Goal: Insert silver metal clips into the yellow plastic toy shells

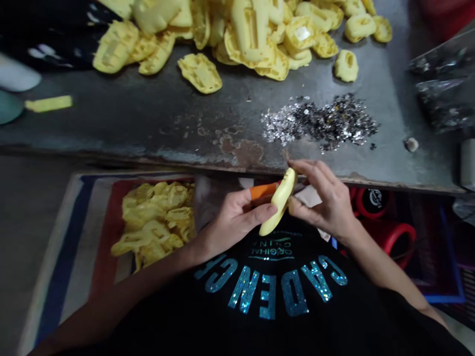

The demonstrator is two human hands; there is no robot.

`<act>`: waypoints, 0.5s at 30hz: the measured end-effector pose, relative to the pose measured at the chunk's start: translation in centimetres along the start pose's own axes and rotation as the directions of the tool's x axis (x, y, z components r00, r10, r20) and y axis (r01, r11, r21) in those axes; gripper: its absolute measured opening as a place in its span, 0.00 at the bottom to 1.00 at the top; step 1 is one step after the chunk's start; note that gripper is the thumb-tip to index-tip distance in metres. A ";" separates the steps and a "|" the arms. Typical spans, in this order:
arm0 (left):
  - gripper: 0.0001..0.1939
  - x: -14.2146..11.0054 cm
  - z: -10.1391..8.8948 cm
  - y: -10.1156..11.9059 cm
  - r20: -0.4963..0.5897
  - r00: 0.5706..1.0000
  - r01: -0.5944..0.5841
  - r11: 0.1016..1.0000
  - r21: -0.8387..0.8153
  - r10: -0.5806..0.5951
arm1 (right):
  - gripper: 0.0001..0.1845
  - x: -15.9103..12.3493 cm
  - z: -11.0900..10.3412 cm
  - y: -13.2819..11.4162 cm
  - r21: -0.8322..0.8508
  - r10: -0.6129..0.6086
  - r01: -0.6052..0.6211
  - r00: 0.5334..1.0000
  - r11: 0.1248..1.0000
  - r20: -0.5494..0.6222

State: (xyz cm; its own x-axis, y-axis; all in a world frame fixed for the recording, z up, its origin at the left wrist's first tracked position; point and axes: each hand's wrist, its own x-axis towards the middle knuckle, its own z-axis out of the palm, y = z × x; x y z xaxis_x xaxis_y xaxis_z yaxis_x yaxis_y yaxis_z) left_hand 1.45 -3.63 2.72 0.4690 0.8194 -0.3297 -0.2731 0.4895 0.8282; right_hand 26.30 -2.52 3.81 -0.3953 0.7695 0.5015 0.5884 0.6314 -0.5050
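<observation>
Plastic piece [279, 202], the yellow one being worked on, is tilted up in front of a black shirt [178, 316], just off the near edge of the gray table [129, 109]. Left hand [233, 215] has a proper grip on it, thumb pressed on the side facing us, and there's an orange cover [262, 192] on one finger. Right hand [328, 198] is curled around the upper end, thumb and fingers spread apart. Fingertips are right by the piece, but honestly can't tell if they're pinching it or just near it.

Up on the table, right side, there's a messy pile of shiny metal bits [322, 121], with a small white lump [411, 144] further right. Big heap of yellow parts [252, 32] along the far side. More yellow scraps [159, 217] sit below the table on the left, by a striped sheet [79, 237].
</observation>
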 end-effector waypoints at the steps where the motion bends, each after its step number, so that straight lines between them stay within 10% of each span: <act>1: 0.25 -0.1 -0.1 0.2 -0.022 1.000 0.009 0.999 0.053 -0.008 | 0.32 -0.4 0.4 0.0 -0.014 0.007 -0.008 0.999 1.000 -0.034; 9: 0.22 0.9 -0.2 0.4 -0.070 0.997 -0.005 0.926 0.376 0.034 | 0.37 -2.0 1.3 1.0 0.010 0.098 -0.098 0.984 0.995 -0.147; 15: 0.15 2.4 0.2 0.3 -0.107 0.993 0.069 0.984 0.164 -0.051 | 0.37 -1.8 0.2 2.1 0.078 0.135 -0.129 0.988 0.989 -0.079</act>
State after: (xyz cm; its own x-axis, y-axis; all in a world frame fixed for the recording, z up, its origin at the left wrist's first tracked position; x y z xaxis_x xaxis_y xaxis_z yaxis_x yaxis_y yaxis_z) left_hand 2.71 -1.54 2.28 0.3897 0.8204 -0.4183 -0.0989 0.4889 0.8667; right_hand 28.10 -2.54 1.77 -0.2550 0.8378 0.4827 0.5775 0.5324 -0.6189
